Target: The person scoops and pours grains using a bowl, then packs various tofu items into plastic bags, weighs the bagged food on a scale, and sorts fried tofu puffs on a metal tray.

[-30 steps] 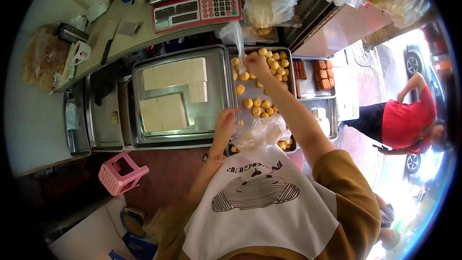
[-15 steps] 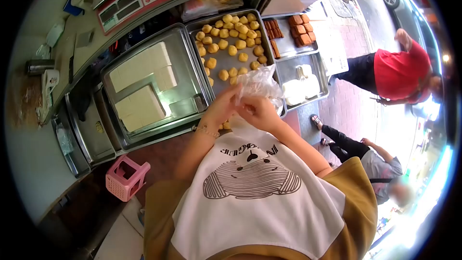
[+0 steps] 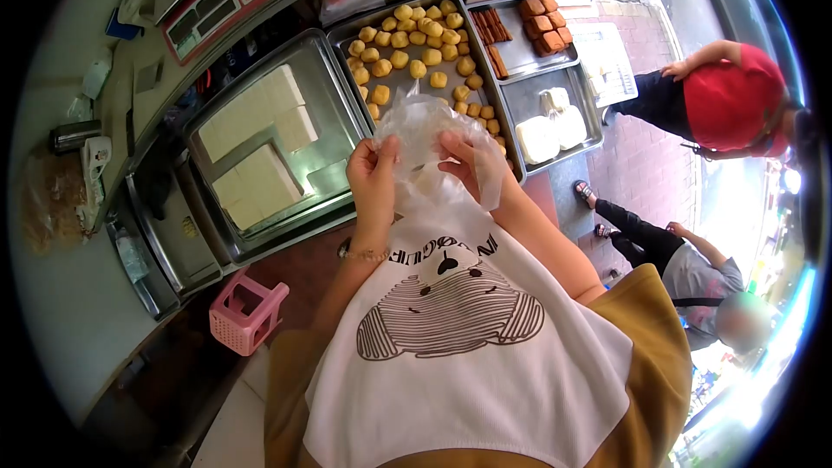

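Note:
My left hand (image 3: 373,182) pinches one side of a thin clear plastic bag (image 3: 418,134). The bag's other side is gripped by the fingers of my right hand (image 3: 464,160), and it spreads between both hands in front of my chest. Just beyond the bag lies a metal tray (image 3: 407,82) of round yellow balls (image 3: 431,56). To the left of it, a larger tray (image 3: 332,143) carries pale white blocks (image 3: 260,182). What the bag holds, if anything, I cannot make out.
Brown blocks (image 3: 546,26) and reddish strips sit in a tray at the right, with white pieces (image 3: 553,130) below. A scale (image 3: 230,0) stands upper left, a pink stool (image 3: 247,310) lower left. Two people, one in red (image 3: 732,97), are outside on the right.
Both hands have come together from over the trays and now hold the bag apart between them. The view has turned, and a second person shows more fully at the lower right.

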